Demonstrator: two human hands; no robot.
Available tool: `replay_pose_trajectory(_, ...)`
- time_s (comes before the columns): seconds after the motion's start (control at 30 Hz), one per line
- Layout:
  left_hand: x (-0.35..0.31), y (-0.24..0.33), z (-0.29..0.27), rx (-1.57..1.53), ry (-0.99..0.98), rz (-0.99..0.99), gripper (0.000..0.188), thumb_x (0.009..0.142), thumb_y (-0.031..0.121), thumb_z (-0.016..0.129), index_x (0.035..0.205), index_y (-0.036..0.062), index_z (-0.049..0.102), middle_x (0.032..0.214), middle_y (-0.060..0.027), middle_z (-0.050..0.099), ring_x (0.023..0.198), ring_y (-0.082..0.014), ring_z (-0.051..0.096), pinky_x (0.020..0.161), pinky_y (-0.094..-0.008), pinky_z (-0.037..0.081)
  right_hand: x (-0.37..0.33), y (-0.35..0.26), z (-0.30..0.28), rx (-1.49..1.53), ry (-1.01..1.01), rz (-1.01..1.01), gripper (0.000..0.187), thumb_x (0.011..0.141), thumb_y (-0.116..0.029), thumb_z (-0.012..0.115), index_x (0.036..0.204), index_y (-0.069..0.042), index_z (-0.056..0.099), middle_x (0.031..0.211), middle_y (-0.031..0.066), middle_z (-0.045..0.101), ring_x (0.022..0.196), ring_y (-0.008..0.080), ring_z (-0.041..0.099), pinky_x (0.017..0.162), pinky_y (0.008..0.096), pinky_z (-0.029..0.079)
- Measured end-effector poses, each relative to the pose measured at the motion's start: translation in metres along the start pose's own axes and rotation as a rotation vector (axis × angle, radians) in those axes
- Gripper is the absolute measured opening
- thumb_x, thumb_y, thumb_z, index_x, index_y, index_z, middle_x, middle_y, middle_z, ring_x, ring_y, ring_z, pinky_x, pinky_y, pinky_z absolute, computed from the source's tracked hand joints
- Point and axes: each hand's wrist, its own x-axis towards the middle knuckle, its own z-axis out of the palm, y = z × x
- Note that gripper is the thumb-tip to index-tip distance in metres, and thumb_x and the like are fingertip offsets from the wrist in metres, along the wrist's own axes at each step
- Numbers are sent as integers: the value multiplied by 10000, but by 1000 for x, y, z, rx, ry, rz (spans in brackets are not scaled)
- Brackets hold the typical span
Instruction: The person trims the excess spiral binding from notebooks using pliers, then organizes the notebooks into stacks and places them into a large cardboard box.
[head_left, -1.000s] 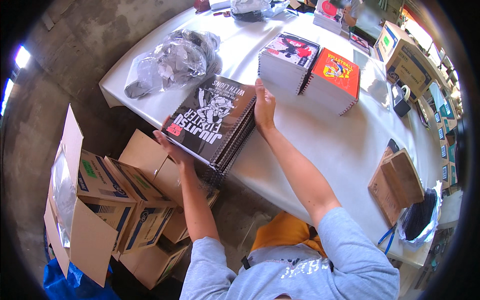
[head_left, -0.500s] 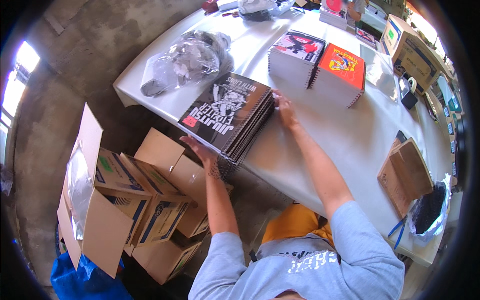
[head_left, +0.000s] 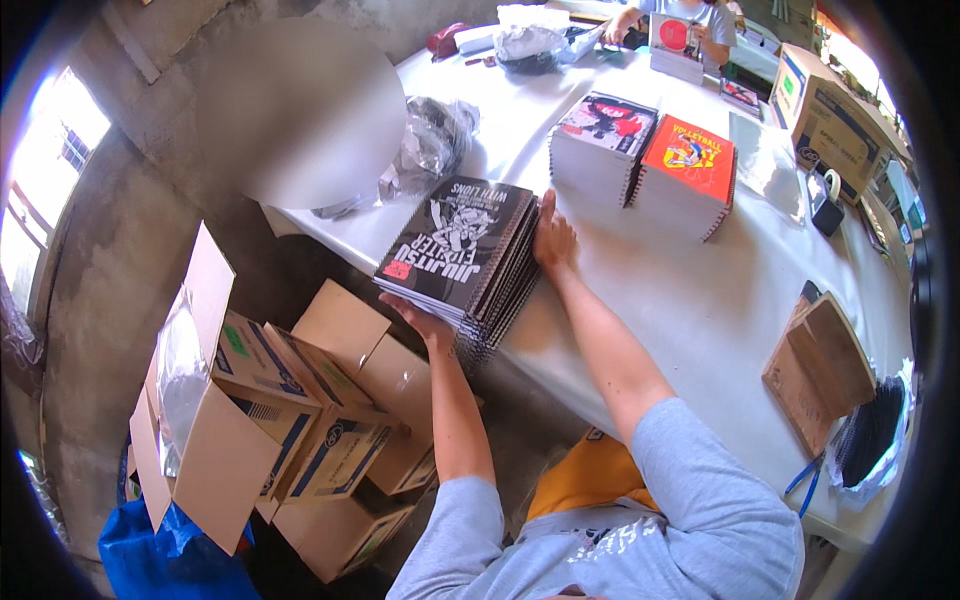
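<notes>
A stack of black-covered spiral notebooks [head_left: 460, 235] with a white drawing on top sits at the table's near left edge, its coil bindings toward the right. My left hand [head_left: 418, 318] holds the stack's near side, fingers partly hidden beneath the lower books. Against the bound side, near the far right corner, my right hand [head_left: 555, 242] presses with its thumb upward. The stack is between both hands. Beyond my right hand stand two more notebook stacks, one with a red and white cover [head_left: 603, 125] and one with an orange cover [head_left: 688, 150].
Open cardboard boxes [head_left: 345, 450] stand below the table at left, by a blue bag [head_left: 165, 555]. A crumpled clear plastic bag [head_left: 435, 140] lies beyond the stack, partly covered by a blurred patch. A wooden stand [head_left: 815, 365] is at right. Across the table, a person handles notebooks [head_left: 676, 45].
The view has shifted, so the table and boxes appear lower and farther right. My right hand has turned flatter against the stack's side. More of the person across the table shows.
</notes>
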Motion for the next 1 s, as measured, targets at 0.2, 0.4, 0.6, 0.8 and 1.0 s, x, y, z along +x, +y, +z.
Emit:
replay_pose_trajectory(0.2, 1, -3, 10, 77, 102, 59, 717, 918, 609, 232, 1356, 52, 342, 1336, -85, 418, 1193, -245, 421, 1037, -386, 306, 10, 18, 1, -153, -21, -41, 830, 878, -652, 71, 1178, -65, 576, 1081, 251, 588, 1090, 423, 503, 976, 466, 341)
replay_pose_trajectory(0.4, -1, -2, -6, 97, -15, 12, 684, 939, 568, 226, 1365, 41, 319, 1334, -112, 416, 1194, -247, 428, 1046, -388, 298, -14, 30, -19, -120, 64, -69, 796, 903, -608, 71, 1161, -58, 585, 968, 255, 622, 1002, 436, 548, 945, 475, 365)
replay_pose_trajectory(0.6, -73, -9, 9, -40, -163, -137, 700, 938, 573, 143, 1389, 53, 272, 1382, -126, 360, 1243, -277, 394, 1062, -412, 296, -85, 45, -92, -142, 170, 59, 822, 913, -590, 71, 929, -15, 658, 884, 286, 614, 944, 480, 545, 910, 512, 368)
replay_pose_trajectory(0.8, -129, -11, 50, -24, -319, -368, 780, 889, 659, 169, 1396, 75, 274, 1387, -131, 362, 1252, -296, 380, 1058, -438, 301, -139, 84, -147, -49, 232, 144, 727, 922, -568, 113, 1130, -38, 566, 1085, 298, 561, 999, 469, 535, 883, 545, 370)
replay_pose_trajectory(1.0, -126, 29, 61, -59, -352, -548, 851, 854, 711, 180, 1370, 47, 312, 1330, -139, 427, 1192, -297, 444, 1031, -457, 332, -192, 72, -143, 62, 644, -536, 506, 922, -509, 289, 1307, -220, 446, 1451, 150, 284, 1287, 330, 339, 885, 597, 242)
